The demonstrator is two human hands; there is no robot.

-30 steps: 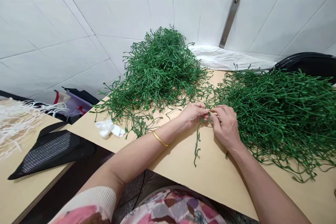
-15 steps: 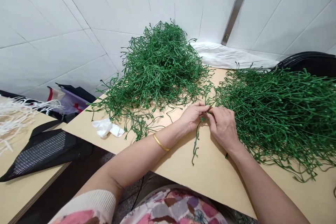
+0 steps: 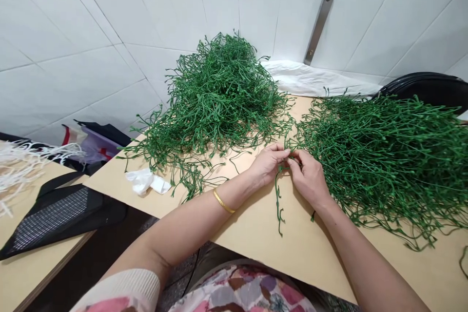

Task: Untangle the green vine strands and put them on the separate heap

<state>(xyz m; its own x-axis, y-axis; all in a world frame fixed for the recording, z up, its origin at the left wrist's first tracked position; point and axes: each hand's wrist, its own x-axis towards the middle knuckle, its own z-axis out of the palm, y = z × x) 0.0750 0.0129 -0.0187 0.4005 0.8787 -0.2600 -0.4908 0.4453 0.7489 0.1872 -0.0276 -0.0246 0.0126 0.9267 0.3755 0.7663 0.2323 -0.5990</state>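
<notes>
My left hand [image 3: 269,163] and my right hand [image 3: 309,175] meet fingertip to fingertip above the table, each pinched closed. Between them they grip a thin green artificial stem [image 3: 278,200], whose lower end with small buds dangles toward the table's front edge. The exact spot where the fingers join it is hidden. Just behind my hands rises a tall heap of green stems [image 3: 223,92]. To the right of my right hand lies a second, wide pile of green stems [image 3: 387,165], with its strands running sideways.
A crumpled white tissue [image 3: 146,181] lies on the table [image 3: 248,234] at left. Along the tiled wall are white cloth [image 3: 303,78] and a black rounded object [image 3: 426,90]. A black mesh piece [image 3: 54,219] and white strands [image 3: 29,161] lie on another table.
The hanging end of the stem has swung slightly to the right. My fingers have shifted a little around it. The whole view has moved slightly.
</notes>
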